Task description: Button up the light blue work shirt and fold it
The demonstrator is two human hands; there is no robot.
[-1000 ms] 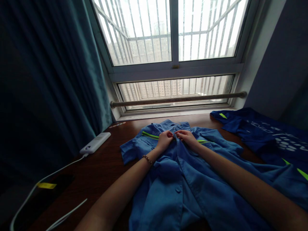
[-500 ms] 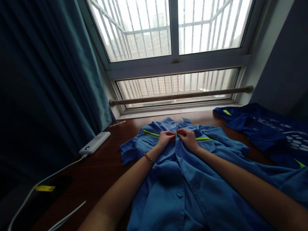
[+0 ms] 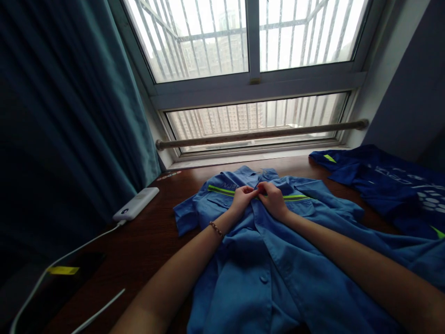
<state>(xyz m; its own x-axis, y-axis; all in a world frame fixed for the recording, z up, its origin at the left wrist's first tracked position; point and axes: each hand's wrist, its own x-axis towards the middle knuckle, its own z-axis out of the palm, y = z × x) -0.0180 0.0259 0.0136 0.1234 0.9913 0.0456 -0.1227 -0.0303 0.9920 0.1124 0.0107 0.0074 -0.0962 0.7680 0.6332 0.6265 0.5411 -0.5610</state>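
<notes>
In the head view, my left hand (image 3: 242, 200) and right hand (image 3: 273, 201) have drawn closer, pinching the blue button-front shirt (image 3: 246, 250) at its chest, on the wooden table (image 3: 153, 246). One lower button (image 3: 263, 279) remains undone (chest fastening: can't tell).

Two hands at centre: one left hand (image 3: 242, 201), one right hand (image 3: 274, 199). One bracelet (image 3: 216, 229). One light-blue shirt (image 3: 239, 273), with one button (image 3: 264, 279) clearly visible at lower centre. One dark-blue garment (image 3: 385, 185) at the right edge. One white power bank (image 3: 136, 204) at left; two stretches of white cable (image 3: 106, 305) at lower left, whether one cord or two cannot be told. One yellow strip (image 3: 64, 270), lower left. One counter (image 3: 149, 250). One curtain (image 3: 76, 93), upper left. Three window panes (image 3: 309, 35) and one rail (image 3: 260, 135), upper centre.
</notes>
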